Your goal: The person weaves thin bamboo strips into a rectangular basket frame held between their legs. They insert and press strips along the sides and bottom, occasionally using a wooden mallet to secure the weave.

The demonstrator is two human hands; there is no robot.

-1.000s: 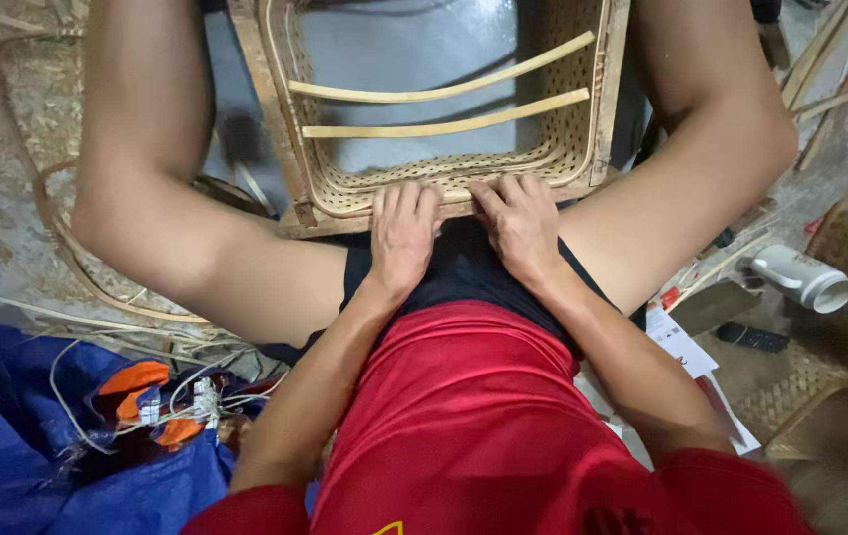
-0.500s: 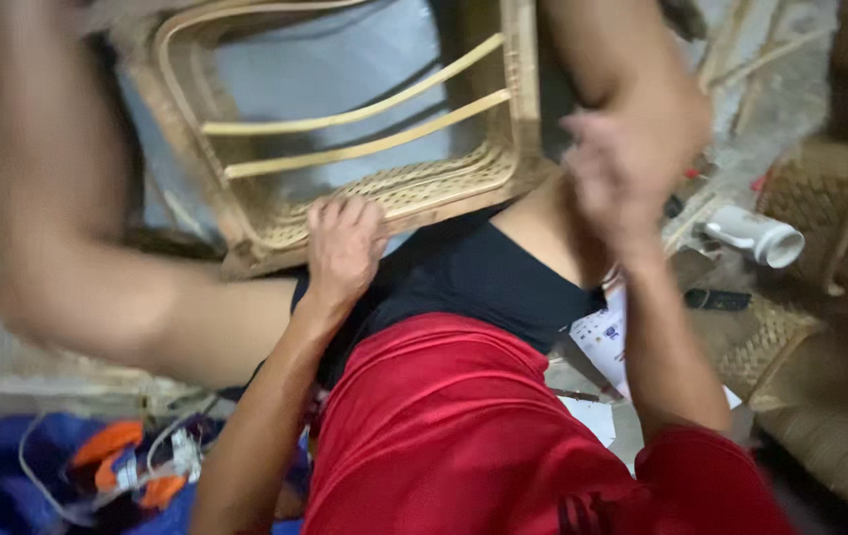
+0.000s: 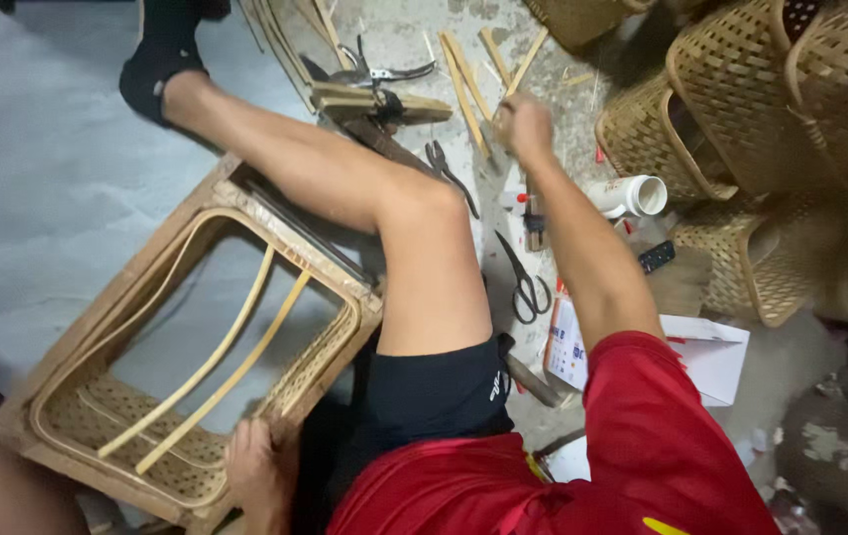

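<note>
Left hand on the woven frame, right hand out among the cane strips

The left hand [image 3: 257, 466] lies flat, fingers spread, on the near edge of the rattan frame [image 3: 196, 347] at left. The right hand [image 3: 525, 127] is closed on a cane strip [image 3: 511, 74] far right, near the scissors [image 3: 523, 282].

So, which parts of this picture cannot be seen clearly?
- Right hand, head view: motion blur; whether it grips anything cannot be told.
- Left hand on the woven frame: fingertips are blurred against the weave.
- Baskets: cut off by the top and right edges.
- Pliers: too small for detail.
</note>
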